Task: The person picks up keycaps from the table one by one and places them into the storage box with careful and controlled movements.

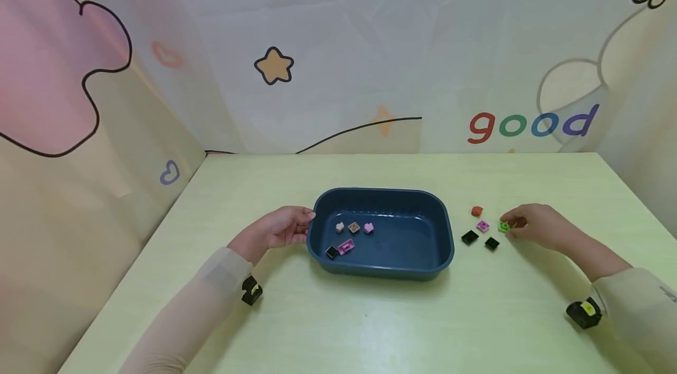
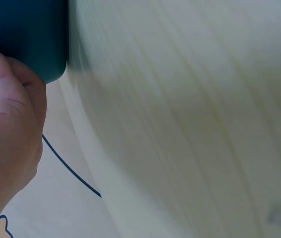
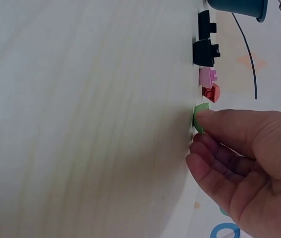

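Note:
A dark blue plastic basin (image 1: 423,273) stands in the middle of the table. My left hand (image 1: 285,227) grips its left rim, thumb on top and fingers beneath; the left wrist view shows the hand (image 2: 11,109) at the basin's wall (image 2: 51,39). Several small toy bricks lie inside, among them a pink brick (image 1: 368,227) and a black brick (image 1: 331,251). Right of the basin, my right hand (image 1: 536,226) pinches a small green toy brick (image 1: 504,226) at table level. In the right wrist view, the thumb covers part of this green brick (image 3: 199,115).
Beside the right hand lie an orange-red brick (image 1: 477,211), a pink brick (image 1: 482,225) and two black bricks, one nearer the basin (image 1: 469,237) and one nearer the hand (image 1: 492,243). A printed cloth backdrop (image 1: 344,56) rises behind the pale table (image 1: 370,327).

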A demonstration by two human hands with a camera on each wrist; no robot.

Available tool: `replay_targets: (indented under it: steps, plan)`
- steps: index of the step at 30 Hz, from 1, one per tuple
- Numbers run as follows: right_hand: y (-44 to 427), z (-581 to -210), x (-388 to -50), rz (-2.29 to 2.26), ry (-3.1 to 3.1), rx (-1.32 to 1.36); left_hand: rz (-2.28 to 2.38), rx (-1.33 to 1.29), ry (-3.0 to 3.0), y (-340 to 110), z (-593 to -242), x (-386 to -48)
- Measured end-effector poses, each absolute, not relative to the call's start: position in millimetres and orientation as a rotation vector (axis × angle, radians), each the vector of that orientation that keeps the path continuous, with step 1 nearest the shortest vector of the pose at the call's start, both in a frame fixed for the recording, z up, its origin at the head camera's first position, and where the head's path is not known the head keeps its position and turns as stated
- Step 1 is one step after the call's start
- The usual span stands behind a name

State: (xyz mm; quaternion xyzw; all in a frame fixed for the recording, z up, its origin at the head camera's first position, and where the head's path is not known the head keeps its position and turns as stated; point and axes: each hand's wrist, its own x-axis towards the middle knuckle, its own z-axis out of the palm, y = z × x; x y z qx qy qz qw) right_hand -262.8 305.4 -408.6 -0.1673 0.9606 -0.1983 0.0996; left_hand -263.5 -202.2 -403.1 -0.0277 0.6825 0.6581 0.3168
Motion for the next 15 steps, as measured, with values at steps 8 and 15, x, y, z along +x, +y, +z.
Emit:
replay_targets:
  steps: [8,15]
  plan:
    - [305.9,-408.6,-263.8,-0.600,2.837,-0.481,1.735,-0.079,1.800,-203.1,-404.2,-264.3]
    - [306.1,-405.0,-265.1,-0.580,2.848,-0.493,1.750,-0.071,1.789,-201.7,-403.3,-263.6]
